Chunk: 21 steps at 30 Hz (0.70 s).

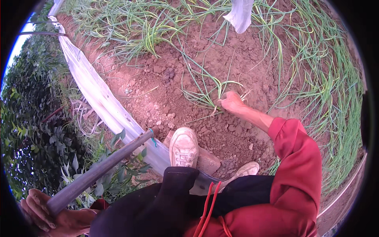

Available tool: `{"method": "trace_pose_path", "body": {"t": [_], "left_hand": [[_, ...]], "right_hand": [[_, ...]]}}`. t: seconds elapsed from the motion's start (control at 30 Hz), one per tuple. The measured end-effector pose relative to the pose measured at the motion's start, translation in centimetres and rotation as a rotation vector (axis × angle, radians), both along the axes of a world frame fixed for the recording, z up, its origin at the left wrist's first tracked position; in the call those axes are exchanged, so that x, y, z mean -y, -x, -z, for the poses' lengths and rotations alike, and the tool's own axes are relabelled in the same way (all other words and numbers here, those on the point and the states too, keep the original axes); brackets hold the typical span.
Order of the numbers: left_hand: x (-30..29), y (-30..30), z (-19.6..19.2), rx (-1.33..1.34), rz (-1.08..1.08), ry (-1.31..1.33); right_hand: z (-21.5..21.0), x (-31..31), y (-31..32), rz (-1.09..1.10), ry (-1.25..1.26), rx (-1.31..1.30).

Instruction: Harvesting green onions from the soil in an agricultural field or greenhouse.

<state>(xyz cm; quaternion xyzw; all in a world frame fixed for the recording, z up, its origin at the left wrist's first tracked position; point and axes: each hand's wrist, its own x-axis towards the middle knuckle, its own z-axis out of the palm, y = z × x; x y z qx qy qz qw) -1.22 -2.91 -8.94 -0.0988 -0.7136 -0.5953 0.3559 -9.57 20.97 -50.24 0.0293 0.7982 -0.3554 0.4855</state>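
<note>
My right hand (231,101) reaches forward and down to the red soil, its fingers closed around the base of a clump of thin green plants (205,89) lying across the ground. The arm wears a red sleeve (298,158). At the lower left my left hand (41,215) grips the end of a long dark tool handle (100,166), which slants up to the right and ends near my white shoe (184,147). The tool's head (197,156) sits in the soil, partly hidden behind that shoe.
A white plastic sheet (98,94) runs diagonally along the bed's left edge, with dense dark foliage (35,130) beyond it. Grass-like green plants (323,79) cover the bed's far and right sides. My second shoe (246,170) rests on loose clods. Another white sheet (240,14) hangs at the top.
</note>
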Motion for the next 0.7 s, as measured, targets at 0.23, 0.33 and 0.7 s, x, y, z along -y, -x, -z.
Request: {"method": "trace_pose_path", "body": {"t": [0.23,0.33,0.7], "left_hand": [[-0.1,0.0,-0.4,-0.124,-0.329,0.118],[-0.1,0.1,-0.7,-0.099,-0.36,0.113],[1.2,-0.5,-1.5,0.021,-0.103,-0.104]], "right_hand": [[-1.4,-0.9,2.0,0.043,0.368,-0.352],[-2.5,-2.6,4.7,-0.137,0.215,-0.541],[1.0,-5.0,6.2,-0.449,-0.083,-0.702]]}}
